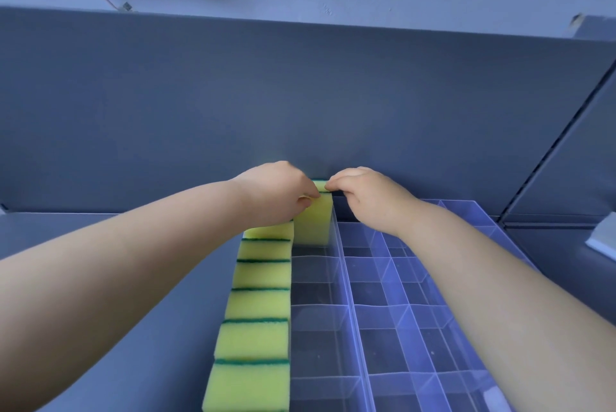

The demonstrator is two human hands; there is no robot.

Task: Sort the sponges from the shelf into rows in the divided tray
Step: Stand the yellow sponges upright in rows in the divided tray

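The left fingers (308, 200) are pinching the top edge of a sponge (313, 221), with the tips closing together over its green scourer strip. The right fingertips (333, 184) are curling onto the same edge from the 3 o'clock side. Whether that thumb is gripping behind cannot be told. Both the left hand (276, 191) and the right hand (370, 195) are meeting at 12 o'clock of the tray (353, 305), close to the grey wall (300, 95).

The sponge is standing on edge in the far cell of the second column, yellow face toward the camera. At its 9 o'clock a row (256, 305) of like sponges is filling the leftmost column down to 6 o'clock. The cells from 1 to 5 o'clock are showing only clear dividers.

The sponge is likely handling as light, soft foam that squashes under a firm pinch and springs back. The scourer strip is probably the rougher, stiffer part, so the top edge near both corners looks the best hold. A gentle, even press downward should be seating it, since a hard squeeze would be bulging it against the thin walls.
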